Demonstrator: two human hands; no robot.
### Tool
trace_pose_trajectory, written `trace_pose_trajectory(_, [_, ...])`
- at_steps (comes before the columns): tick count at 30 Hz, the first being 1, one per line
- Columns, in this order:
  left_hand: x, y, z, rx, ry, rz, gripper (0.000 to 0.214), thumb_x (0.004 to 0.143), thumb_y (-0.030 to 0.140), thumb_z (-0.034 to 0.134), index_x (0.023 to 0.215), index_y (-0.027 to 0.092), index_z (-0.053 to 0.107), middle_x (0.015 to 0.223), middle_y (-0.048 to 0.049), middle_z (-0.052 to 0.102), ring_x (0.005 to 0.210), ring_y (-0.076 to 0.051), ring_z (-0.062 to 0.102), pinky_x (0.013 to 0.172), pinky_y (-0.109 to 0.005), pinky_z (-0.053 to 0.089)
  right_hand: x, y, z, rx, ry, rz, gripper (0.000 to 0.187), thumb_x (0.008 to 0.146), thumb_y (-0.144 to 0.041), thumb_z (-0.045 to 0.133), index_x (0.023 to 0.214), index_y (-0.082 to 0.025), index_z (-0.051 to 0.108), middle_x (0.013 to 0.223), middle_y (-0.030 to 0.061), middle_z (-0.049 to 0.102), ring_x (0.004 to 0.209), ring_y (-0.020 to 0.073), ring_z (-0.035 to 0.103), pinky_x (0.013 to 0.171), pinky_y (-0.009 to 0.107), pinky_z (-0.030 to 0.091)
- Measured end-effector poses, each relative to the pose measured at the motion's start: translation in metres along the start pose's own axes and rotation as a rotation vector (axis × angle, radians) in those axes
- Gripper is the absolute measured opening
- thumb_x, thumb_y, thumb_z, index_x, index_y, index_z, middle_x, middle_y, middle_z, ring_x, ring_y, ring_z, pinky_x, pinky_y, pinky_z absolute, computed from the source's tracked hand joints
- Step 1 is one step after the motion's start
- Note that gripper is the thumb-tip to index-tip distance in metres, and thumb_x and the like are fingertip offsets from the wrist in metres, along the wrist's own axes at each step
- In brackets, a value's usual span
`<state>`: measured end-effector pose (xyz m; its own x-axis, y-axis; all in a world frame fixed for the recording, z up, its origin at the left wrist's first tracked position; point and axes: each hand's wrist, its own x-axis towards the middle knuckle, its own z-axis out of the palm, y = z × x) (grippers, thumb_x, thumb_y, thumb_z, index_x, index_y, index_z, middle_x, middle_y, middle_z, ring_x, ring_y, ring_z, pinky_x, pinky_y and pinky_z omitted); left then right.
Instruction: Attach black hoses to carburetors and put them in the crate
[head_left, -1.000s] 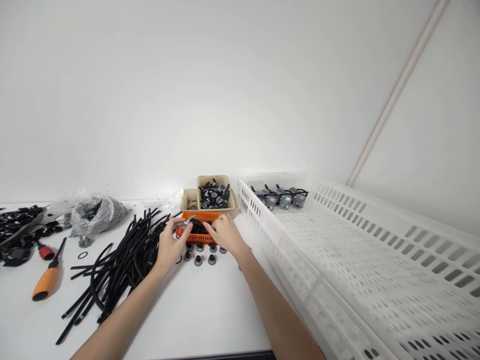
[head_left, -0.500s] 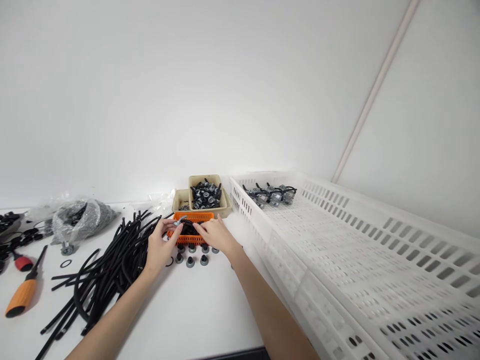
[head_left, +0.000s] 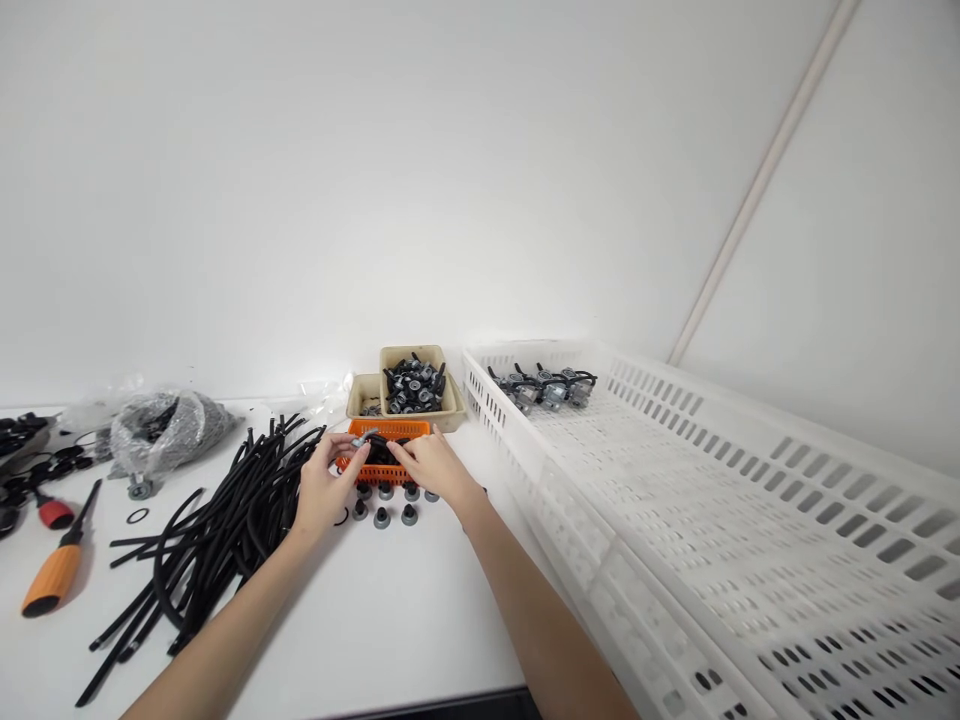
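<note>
Between thumb and fingers, my left hand [head_left: 328, 484] pinches a small grey metal fitting [head_left: 364, 438] above the near left part of an orange basket [head_left: 384, 476]. A short black tube lies between the fitting and my right hand [head_left: 433, 462], whose fingertips are closed at the tube's right end. Whether tube and fitting are joined I cannot make out. Dark parts lie in the basket, partly hidden by both hands. Just in front of it stand several grey round parts with black tops [head_left: 382, 517]. A black ring shows beside my left wrist.
Several black hoses [head_left: 217, 530] lie on the left, beyond them a plastic bag of parts [head_left: 169, 430]. An orange-handled screwdriver [head_left: 54, 578] is at far left. Behind the basket, a beige bin [head_left: 442, 352] holds grey-black parts. A large white crate [head_left: 675, 480] with assemblies [head_left: 551, 390] fills the right.
The view has shifted slightly, so everything sits a little further right. Both hands keep nearly the same pose over the orange basket, with the fitting still in my left hand.
</note>
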<state>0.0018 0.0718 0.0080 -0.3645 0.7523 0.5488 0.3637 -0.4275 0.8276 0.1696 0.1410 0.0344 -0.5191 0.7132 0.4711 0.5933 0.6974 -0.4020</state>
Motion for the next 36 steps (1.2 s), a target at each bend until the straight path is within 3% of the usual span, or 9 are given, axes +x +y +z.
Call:
trace_pose_trajectory(5, [0.0, 0.0, -0.001, -0.002, -0.002, -0.006, 0.03, 0.08, 0.046, 0.065, 0.092, 0.02, 0.058, 0.089, -0.0044, 0.066, 0.086, -0.02, 0.065, 0.082, -0.036, 0.054, 0.001, 0.0, -0.003, -0.019, 0.032, 0.009, 0.055, 0.094, -0.044, 0.046, 0.044, -0.02, 0.045, 0.047, 0.0005, 0.053, 0.056, 0.0157, 0.054, 0.081, 0.034, 0.043])
trace_pose_trajectory(9, [0.001, -0.001, -0.001, -0.005, -0.002, -0.02, 0.03, 0.08, 0.046, 0.065, 0.093, 0.02, 0.058, 0.091, -0.0049, 0.067, 0.087, -0.02, 0.066, 0.083, -0.036, 0.054, 0.002, 0.001, -0.005, 0.049, 0.036, 0.132, 0.029, 0.083, -0.038, 0.062, 0.061, -0.02, 0.056, 0.061, 0.0001, 0.062, 0.058, 0.015, 0.057, 0.055, 0.026, 0.039])
trace_pose_trajectory(12, [0.001, -0.001, -0.001, -0.006, -0.003, -0.018, 0.03, 0.08, 0.046, 0.065, 0.092, 0.02, 0.058, 0.09, -0.0049, 0.067, 0.087, -0.02, 0.066, 0.082, -0.036, 0.054, 0.001, 0.0, -0.006, 0.068, 0.008, 0.124, 0.019, 0.08, -0.03, 0.066, 0.065, -0.02, 0.058, 0.065, -0.0006, 0.064, 0.059, 0.0139, 0.057, 0.052, 0.024, 0.036])
trace_pose_trajectory(18, [0.001, -0.003, 0.0, -0.011, -0.007, -0.009, 0.03, 0.079, 0.045, 0.065, 0.093, 0.02, 0.058, 0.088, -0.0043, 0.067, 0.085, -0.02, 0.066, 0.081, -0.035, 0.054, -0.001, -0.006, -0.009, 0.009, -0.03, 0.038, 0.045, 0.091, -0.035, 0.051, 0.049, -0.019, 0.049, 0.047, -0.0003, 0.052, 0.047, 0.0119, 0.048, 0.051, 0.026, 0.031])
trace_pose_trajectory(22, [0.001, -0.003, 0.0, -0.019, -0.011, -0.015, 0.029, 0.079, 0.045, 0.066, 0.092, 0.02, 0.058, 0.087, -0.0041, 0.067, 0.085, -0.019, 0.067, 0.08, -0.034, 0.055, -0.002, -0.007, -0.007, -0.016, -0.039, 0.022, 0.05, 0.092, -0.039, 0.049, 0.046, -0.019, 0.051, 0.049, 0.0026, 0.056, 0.05, 0.014, 0.05, 0.055, 0.027, 0.035])
trace_pose_trajectory(27, [0.001, -0.001, -0.001, -0.014, -0.014, -0.022, 0.03, 0.079, 0.045, 0.066, 0.093, 0.02, 0.058, 0.089, -0.0046, 0.067, 0.086, -0.019, 0.066, 0.081, -0.035, 0.054, -0.002, -0.006, -0.005, 0.019, -0.029, 0.071, 0.054, 0.091, -0.04, 0.05, 0.041, -0.02, 0.046, 0.04, 0.0005, 0.049, 0.044, 0.0141, 0.049, 0.059, 0.029, 0.04])
trace_pose_trajectory(31, [0.001, 0.001, 0.0, -0.016, -0.006, -0.032, 0.029, 0.079, 0.045, 0.066, 0.091, 0.02, 0.058, 0.091, -0.0047, 0.066, 0.087, -0.019, 0.065, 0.083, -0.034, 0.053, 0.004, -0.004, -0.007, 0.257, 0.115, 0.19, 0.036, 0.084, -0.039, 0.057, 0.054, -0.019, 0.058, 0.054, 0.0019, 0.062, 0.056, 0.0171, 0.06, 0.059, 0.029, 0.045])
trace_pose_trajectory(36, [0.0, 0.002, 0.0, -0.026, -0.022, -0.031, 0.031, 0.079, 0.047, 0.066, 0.091, 0.02, 0.058, 0.09, -0.0052, 0.066, 0.087, -0.02, 0.066, 0.081, -0.035, 0.053, 0.011, -0.003, -0.01, 0.802, 0.294, 0.296, 0.025, 0.07, -0.039, 0.072, 0.075, -0.018, 0.059, 0.079, 0.0055, 0.072, 0.079, 0.0206, 0.069, 0.073, 0.031, 0.054])
